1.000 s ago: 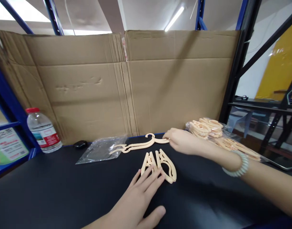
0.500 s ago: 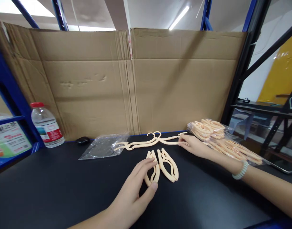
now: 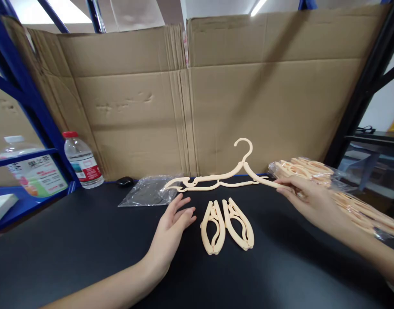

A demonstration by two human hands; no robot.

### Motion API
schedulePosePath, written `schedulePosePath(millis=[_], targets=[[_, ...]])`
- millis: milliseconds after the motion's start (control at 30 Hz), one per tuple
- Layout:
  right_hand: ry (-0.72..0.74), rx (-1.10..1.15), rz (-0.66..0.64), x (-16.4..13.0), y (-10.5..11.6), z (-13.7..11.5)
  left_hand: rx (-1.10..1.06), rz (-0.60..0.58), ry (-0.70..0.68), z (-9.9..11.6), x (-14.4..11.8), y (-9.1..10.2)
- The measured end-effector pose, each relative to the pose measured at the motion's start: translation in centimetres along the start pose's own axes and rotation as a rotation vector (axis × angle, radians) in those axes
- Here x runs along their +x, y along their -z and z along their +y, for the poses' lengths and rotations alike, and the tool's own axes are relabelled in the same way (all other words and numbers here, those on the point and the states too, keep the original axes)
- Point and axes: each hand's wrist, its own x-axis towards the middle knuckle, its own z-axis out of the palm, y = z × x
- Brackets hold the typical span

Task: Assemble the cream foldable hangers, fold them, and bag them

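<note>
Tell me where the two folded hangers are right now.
In the head view, the two folded hangers lie side by side on the black table, just right of the left hand and below the raised open hanger.

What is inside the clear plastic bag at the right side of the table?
The clear plastic bag holds many cream plastic hangers, folded and stacked flat. The right hand covers part of its near end, and the lower layers are hidden, so they cannot be counted.

Hangers [image 3: 227, 225] near centre, hanger [image 3: 248, 169] lifted at the right, and bagged stack [image 3: 312, 171] far right: all pale peach. Table [image 3: 71, 249]: matte black. Cardboard [image 3: 248, 98] at the far side: plain brown. Bottle [image 3: 82, 161] far left: clear, red cap, red-and-white label. Shelf frame [image 3: 23, 90] at left: blue. Bag [image 3: 148, 193]: clear, glossy.
</note>
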Motion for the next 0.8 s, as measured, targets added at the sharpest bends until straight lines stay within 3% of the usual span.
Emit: schedulePosePath(millis=[100, 300, 433, 633, 800], targets=[[0.057, 0.05, -0.053, -0.4, -0.3, -0.7, 0.038, -0.015, -0.043, 0.2, -0.1, -0.2], [0.18, 0.122, -0.164, -1.2, -0.8, -2.8, 0.221, -0.202, -0.073, 0.8, -0.8, -0.5], [0.254, 0.095, -0.11, -1.4, -1.1, -2.7, 0.204, -0.093, -0.135, 0.9, -0.7, -0.4], [0.322, -0.245, 0.017, -1.5, -0.6, -2.4, 0.202, -0.037, -0.113, 1.1, -0.6, -0.3], [0.319, -0.483, 0.056, -2.2, -0.6, -2.5, 0.2, -0.059, -0.118, 1.0, -0.6, -0.3]])
